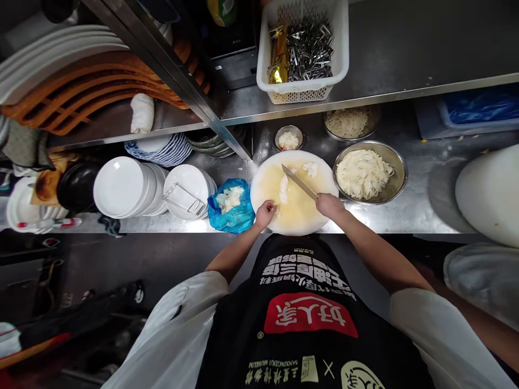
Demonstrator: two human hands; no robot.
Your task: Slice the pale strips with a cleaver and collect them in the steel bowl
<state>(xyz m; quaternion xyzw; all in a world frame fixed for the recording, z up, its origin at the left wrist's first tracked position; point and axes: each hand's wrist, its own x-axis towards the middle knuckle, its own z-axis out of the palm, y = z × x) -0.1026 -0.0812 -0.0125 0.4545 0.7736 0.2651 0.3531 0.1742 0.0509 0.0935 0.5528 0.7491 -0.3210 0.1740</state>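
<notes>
My right hand (330, 205) is closed around the handle of a kitchen knife (300, 182). Its blade points up and left over a round, yellowed cutting board (294, 219). A white, soft-looking food piece (283, 189) lies by the blade, and another pale piece (310, 169) rests near the board's far edge. At the board's left side, my left hand (265, 214) has its fingers curled together; what they hold, if anything, is too small to make out. Beside that hand sits a blue plastic bag (239, 219) with white pieces inside.
Right of the board stands a metal bowl (399, 183) heaped with pale shreds; a smaller bowl (288, 138) and a noodle-filled bowl (348, 123) sit behind. Stacked white plates (121, 186) line the left. Overhead, a shelf holds a white basket (302, 84) of metal clips.
</notes>
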